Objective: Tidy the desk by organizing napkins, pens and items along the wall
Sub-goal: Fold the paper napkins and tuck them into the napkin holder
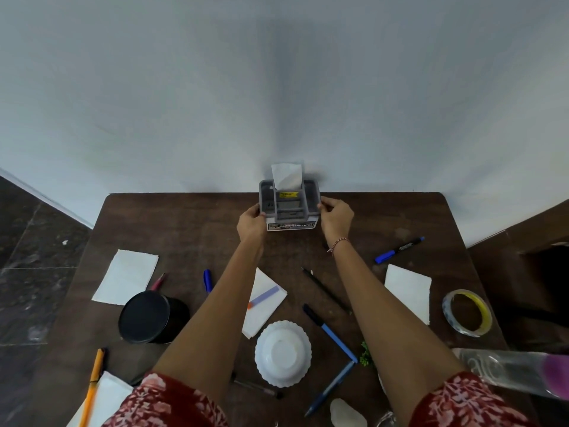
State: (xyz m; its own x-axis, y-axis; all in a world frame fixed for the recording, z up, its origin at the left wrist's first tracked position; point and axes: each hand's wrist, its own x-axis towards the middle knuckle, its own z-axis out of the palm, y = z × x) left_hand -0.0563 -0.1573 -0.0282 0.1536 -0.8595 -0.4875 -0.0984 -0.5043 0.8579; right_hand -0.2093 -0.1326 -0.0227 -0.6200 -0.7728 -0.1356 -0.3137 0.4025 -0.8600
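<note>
Head view: organizer [289,208] between hands [252,221] [335,217].

You've got a dark brown wood table [184,229] w/ rounded far corners, far edge flush vs. a pale grey-white wall [277,87]. Past its left edge: dark stone floor tiles [30,257] + white skirting [46,195]. Past the right edge: brown surface [523,226], can't tell what.

Arms outstretched, left hand [252,221] and right hand [336,217] gripping
</note>
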